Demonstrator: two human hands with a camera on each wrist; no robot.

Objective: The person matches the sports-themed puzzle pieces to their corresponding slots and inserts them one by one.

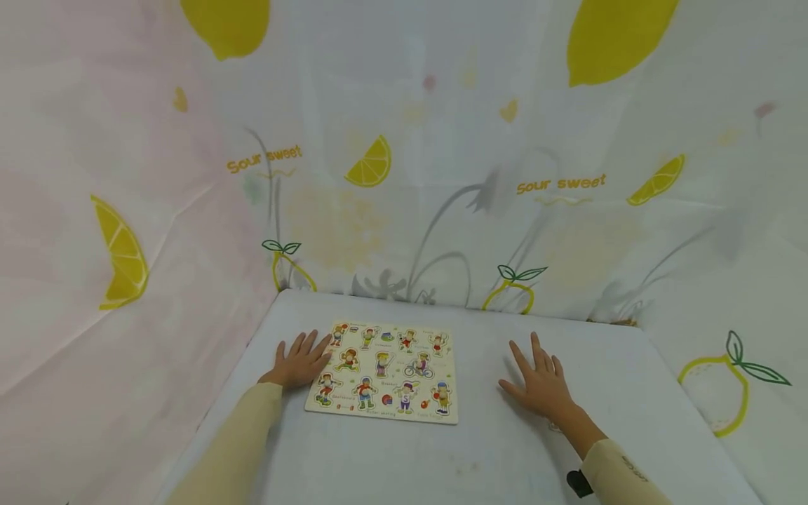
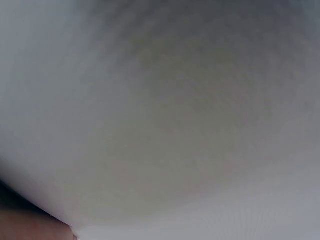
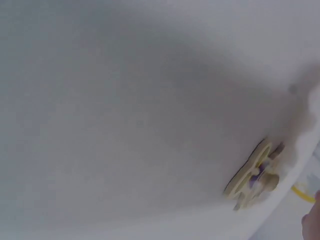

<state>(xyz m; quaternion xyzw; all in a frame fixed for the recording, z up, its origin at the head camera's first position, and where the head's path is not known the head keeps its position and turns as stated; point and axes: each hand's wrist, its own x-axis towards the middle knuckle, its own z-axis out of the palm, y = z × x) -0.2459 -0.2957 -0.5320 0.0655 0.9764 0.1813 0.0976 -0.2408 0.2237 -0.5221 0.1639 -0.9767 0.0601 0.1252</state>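
Observation:
A flat cream board (image 1: 391, 386) printed with sports figures lies left of the middle on the white table. My left hand (image 1: 301, 365) rests with spread fingers at its left edge, fingertips overlapping the board. To the right of the board, my right hand (image 1: 544, 389) is spread over the table, holding nothing. A small puzzle piece (image 3: 255, 175) with a wooden knob and a purple patch lies on the table in the right wrist view. In the head view, my right wrist mostly hides a small item (image 1: 554, 426). The left wrist view is blurred, showing a bit of skin (image 2: 35, 225).
The white table (image 1: 499, 463) ends at a cloth backdrop (image 1: 429, 210) with lemon prints, which also rises on the left and right sides. A black object (image 1: 578, 484) shows beside my right sleeve.

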